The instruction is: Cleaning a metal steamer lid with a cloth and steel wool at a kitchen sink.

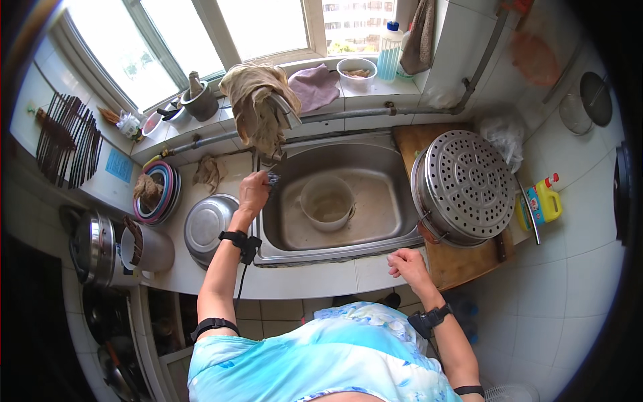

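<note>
My left hand is closed at the sink's left rim, with a small blue-grey wiry scrubber showing at its fingers. Just above it, brown cloths drape over the tap area and hide most of the tap. A translucent plastic tub with some liquid sits in the steel sink. My right hand hovers by the front counter edge, fingers loosely curled, with nothing visible in it. An upturned metal basin lies beside my left forearm. Both wrists wear black straps with devices.
A perforated steamer tray tops a pot on a wooden board at right. Stacked basins, a white bin and a lidded pot stand left. The sill holds a mortar, a white bowl and a bottle.
</note>
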Demonstrator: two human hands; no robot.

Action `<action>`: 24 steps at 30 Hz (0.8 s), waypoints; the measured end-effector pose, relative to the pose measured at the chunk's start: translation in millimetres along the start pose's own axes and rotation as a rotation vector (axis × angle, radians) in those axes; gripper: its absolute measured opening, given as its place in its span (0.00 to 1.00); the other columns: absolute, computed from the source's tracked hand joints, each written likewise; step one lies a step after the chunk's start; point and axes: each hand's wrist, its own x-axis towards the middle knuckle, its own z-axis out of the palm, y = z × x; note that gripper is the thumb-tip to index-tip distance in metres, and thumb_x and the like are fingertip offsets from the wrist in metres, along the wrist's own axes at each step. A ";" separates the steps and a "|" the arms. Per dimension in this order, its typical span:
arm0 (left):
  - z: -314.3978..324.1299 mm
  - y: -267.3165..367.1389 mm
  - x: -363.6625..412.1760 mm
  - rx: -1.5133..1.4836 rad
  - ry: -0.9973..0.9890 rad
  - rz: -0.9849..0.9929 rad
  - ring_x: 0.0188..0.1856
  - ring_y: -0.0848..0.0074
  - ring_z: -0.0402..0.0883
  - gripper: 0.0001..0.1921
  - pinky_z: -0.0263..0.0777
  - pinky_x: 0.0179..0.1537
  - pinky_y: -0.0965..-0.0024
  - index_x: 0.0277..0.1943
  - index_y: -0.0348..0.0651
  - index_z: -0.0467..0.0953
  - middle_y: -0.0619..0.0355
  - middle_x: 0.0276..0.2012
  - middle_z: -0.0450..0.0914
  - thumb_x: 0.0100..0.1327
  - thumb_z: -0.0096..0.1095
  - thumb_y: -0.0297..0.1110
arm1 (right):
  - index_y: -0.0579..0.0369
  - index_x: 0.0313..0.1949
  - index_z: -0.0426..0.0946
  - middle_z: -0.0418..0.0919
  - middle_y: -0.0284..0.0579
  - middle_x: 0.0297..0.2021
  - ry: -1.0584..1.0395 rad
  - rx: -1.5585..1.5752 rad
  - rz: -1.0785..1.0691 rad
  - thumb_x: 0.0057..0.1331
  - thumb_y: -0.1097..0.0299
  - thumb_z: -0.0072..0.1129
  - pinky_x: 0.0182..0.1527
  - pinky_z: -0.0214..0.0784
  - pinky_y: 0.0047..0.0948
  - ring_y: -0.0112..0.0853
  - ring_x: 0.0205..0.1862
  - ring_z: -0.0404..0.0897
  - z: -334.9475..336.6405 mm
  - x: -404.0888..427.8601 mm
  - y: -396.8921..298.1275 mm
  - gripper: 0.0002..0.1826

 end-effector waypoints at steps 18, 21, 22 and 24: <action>47.2 263.6 20.1 -1.723 -0.807 -0.037 0.43 0.79 0.84 0.08 0.80 0.45 0.75 0.38 0.39 0.73 0.56 0.42 0.84 0.66 0.66 0.18 | 0.56 0.72 0.59 0.70 0.38 0.63 -0.145 0.645 -0.526 0.74 0.64 0.60 0.68 0.63 0.34 0.26 0.65 0.69 -40.6 2.7 -80.7 0.32; 58.5 265.2 12.9 -1.751 -0.828 -0.089 0.41 0.80 0.84 0.08 0.80 0.44 0.76 0.38 0.40 0.74 0.58 0.39 0.83 0.65 0.67 0.19 | 0.53 0.71 0.61 0.69 0.34 0.65 -0.115 0.756 -0.597 0.74 0.61 0.60 0.69 0.59 0.34 0.24 0.64 0.69 -37.3 0.8 -90.5 0.30; 60.0 266.3 9.6 -1.750 -0.833 -0.093 0.41 0.80 0.84 0.08 0.80 0.44 0.76 0.38 0.40 0.74 0.58 0.39 0.83 0.65 0.67 0.19 | 0.54 0.70 0.62 0.70 0.34 0.64 -0.091 0.773 -0.648 0.74 0.62 0.60 0.68 0.59 0.32 0.24 0.63 0.70 -37.0 3.1 -91.0 0.30; 60.2 269.6 2.5 -1.734 -0.881 -0.150 0.40 0.80 0.84 0.08 0.80 0.45 0.75 0.38 0.39 0.74 0.60 0.37 0.83 0.64 0.68 0.19 | 0.55 0.69 0.62 0.71 0.35 0.62 -0.067 0.791 -0.695 0.74 0.62 0.60 0.68 0.60 0.31 0.25 0.62 0.70 -36.8 8.2 -91.9 0.29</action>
